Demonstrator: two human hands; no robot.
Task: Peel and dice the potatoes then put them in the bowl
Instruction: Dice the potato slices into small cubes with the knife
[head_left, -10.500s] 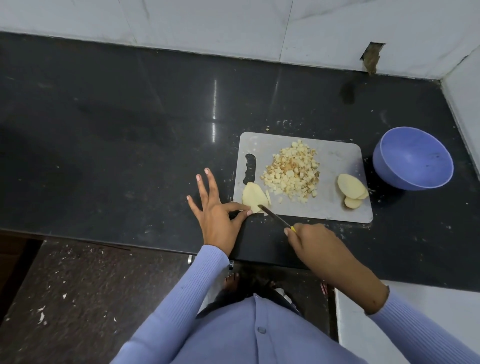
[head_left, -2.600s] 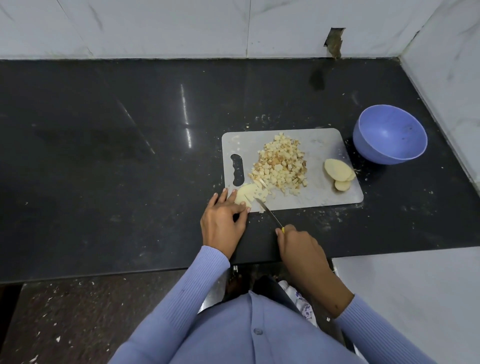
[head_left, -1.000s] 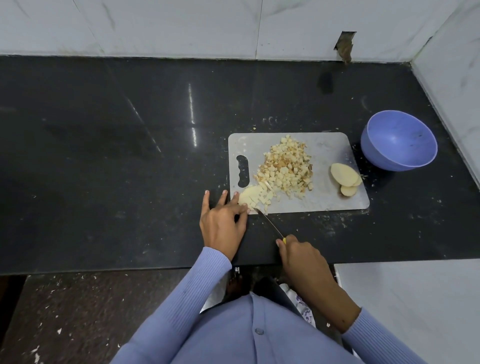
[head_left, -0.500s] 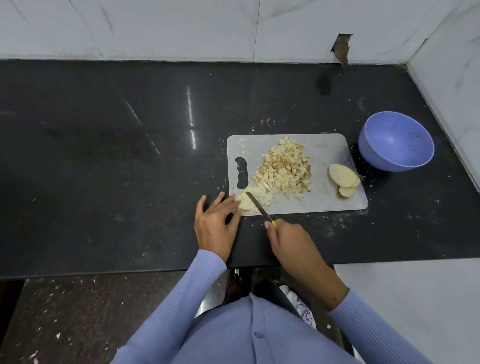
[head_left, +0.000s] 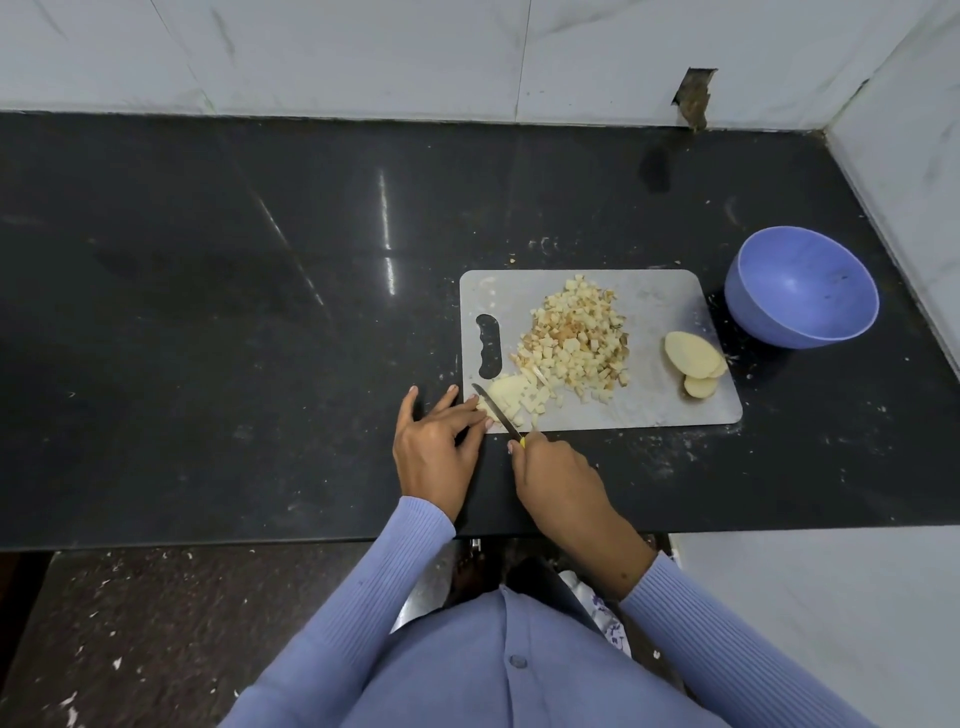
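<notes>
A grey cutting board (head_left: 654, 410) lies on the black counter. A heap of diced potato (head_left: 576, 338) covers its middle. Peeled potato slices (head_left: 691, 358) lie at its right end. At the board's near left corner a stack of potato slices (head_left: 506, 395) is partly cut into cubes. My left hand (head_left: 436, 452) presses its fingertips on that stack's left edge. My right hand (head_left: 558, 478) grips a small knife (head_left: 496, 413), whose blade lies across the stack. An empty purple bowl (head_left: 802, 288) stands to the right of the board.
The black counter (head_left: 208, 312) stretches left and back to a white tiled wall (head_left: 363, 57), with another wall at the right. Potato scraps dot the counter around the board. A white surface (head_left: 831, 597) adjoins the counter's near right edge.
My right hand has moved the knife leftward onto the slice stack. More of the stack is cut into cubes than ten seconds ago. My left hand has shifted back along it.
</notes>
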